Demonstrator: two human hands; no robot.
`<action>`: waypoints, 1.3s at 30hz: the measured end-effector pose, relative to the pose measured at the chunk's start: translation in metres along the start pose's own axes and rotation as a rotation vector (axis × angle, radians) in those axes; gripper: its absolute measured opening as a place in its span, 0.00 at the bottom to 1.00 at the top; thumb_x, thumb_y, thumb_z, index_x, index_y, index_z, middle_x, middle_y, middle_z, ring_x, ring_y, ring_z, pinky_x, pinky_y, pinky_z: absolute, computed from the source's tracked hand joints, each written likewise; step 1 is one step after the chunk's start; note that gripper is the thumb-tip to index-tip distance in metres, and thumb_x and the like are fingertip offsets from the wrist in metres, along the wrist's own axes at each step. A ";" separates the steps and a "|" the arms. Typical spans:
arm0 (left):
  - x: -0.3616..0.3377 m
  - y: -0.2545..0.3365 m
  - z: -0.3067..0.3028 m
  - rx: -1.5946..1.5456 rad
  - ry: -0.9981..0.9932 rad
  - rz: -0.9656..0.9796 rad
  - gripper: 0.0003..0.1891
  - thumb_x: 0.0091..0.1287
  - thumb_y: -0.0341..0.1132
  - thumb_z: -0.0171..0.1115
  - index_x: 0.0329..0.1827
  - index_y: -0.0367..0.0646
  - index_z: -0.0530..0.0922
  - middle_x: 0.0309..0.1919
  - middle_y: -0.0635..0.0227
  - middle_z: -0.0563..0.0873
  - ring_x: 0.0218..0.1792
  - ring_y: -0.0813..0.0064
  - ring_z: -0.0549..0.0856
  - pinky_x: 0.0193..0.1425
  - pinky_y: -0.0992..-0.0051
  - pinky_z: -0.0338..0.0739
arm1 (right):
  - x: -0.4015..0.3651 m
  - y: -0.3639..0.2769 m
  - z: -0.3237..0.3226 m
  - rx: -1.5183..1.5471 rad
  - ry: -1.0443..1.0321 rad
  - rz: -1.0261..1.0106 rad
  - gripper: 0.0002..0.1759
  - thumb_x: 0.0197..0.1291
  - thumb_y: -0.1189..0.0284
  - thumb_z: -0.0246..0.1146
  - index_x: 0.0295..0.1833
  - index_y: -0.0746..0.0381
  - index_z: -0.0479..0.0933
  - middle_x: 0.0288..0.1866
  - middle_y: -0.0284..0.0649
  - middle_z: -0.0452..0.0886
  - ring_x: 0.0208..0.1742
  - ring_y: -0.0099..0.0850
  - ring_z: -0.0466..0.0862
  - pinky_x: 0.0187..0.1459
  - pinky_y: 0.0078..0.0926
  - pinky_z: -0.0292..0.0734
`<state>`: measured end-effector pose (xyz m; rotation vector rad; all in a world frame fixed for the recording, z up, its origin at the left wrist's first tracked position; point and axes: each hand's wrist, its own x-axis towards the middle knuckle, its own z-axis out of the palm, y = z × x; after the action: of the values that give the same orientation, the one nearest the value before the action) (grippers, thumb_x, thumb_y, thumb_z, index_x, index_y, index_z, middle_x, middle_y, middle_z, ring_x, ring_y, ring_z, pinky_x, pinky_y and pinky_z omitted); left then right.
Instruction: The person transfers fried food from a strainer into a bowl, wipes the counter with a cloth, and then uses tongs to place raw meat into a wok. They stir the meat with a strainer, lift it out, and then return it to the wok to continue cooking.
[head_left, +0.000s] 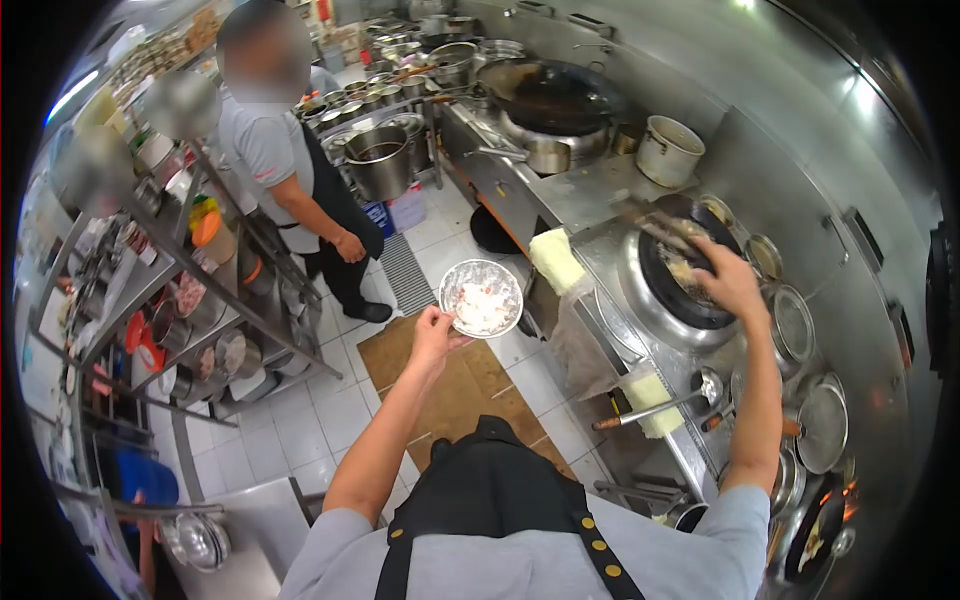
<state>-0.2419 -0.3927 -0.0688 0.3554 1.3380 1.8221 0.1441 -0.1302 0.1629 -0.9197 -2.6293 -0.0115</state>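
My left hand (pixel 432 338) grips the edge of a round metal bowl (pixel 478 272), held up over the floor. White, powdery-looking pieces (pixel 486 306) lie in it. On the right, my right hand (pixel 731 283) is above a dark wok (pixel 665 285) on the stove, fingers curled. Next to these fingers runs a long brownish thing (pixel 660 225), too smeared to name; my hand seems closed on it. Pale food shows in the wok, partly covered by my hand.
Folded pale cloths (pixel 556 262) and a ladle (pixel 707 384) lie along the stove's front. Strainers (pixel 822 430) line the right wall. A pot (pixel 669 151) and a large wok (pixel 545 95) are farther back. A co-worker (pixel 275 160) stands left, beside a metal rack (pixel 200 285).
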 end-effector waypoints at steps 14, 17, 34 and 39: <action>-0.001 0.001 0.045 0.246 -0.097 0.485 0.07 0.66 0.25 0.55 0.31 0.38 0.66 0.60 0.58 0.70 0.48 0.65 0.81 0.38 0.66 0.91 | -0.002 -0.142 -0.010 -0.115 -0.321 -0.153 0.27 0.57 0.59 0.65 0.63 0.48 0.73 0.39 0.41 0.80 0.42 0.43 0.83 0.41 0.42 0.77; 0.018 -0.020 0.043 0.048 -0.122 0.294 0.07 0.68 0.27 0.55 0.35 0.41 0.65 0.45 0.61 0.76 0.43 0.69 0.82 0.37 0.65 0.90 | -0.016 -0.136 -0.023 -0.109 -0.295 -0.065 0.27 0.57 0.61 0.65 0.63 0.49 0.73 0.38 0.41 0.80 0.43 0.43 0.82 0.43 0.41 0.76; 0.017 -0.043 0.107 -0.075 -0.220 -0.054 0.07 0.68 0.25 0.53 0.34 0.42 0.63 0.41 0.60 0.77 0.43 0.66 0.83 0.41 0.58 0.89 | -0.066 -0.075 -0.014 -0.167 -0.205 0.043 0.32 0.52 0.62 0.69 0.65 0.48 0.71 0.40 0.44 0.78 0.37 0.45 0.83 0.39 0.42 0.77; -0.001 -0.027 0.113 0.102 -0.276 0.170 0.08 0.68 0.26 0.53 0.34 0.41 0.63 0.49 0.58 0.75 0.46 0.64 0.83 0.39 0.61 0.90 | -0.055 -0.087 -0.004 -0.335 -0.207 -0.071 0.27 0.53 0.61 0.69 0.60 0.48 0.73 0.36 0.42 0.78 0.33 0.40 0.84 0.34 0.39 0.79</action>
<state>-0.1559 -0.3168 -0.0480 0.7666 1.2395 1.7682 0.1324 -0.2322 0.1579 -0.9767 -2.9077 -0.4063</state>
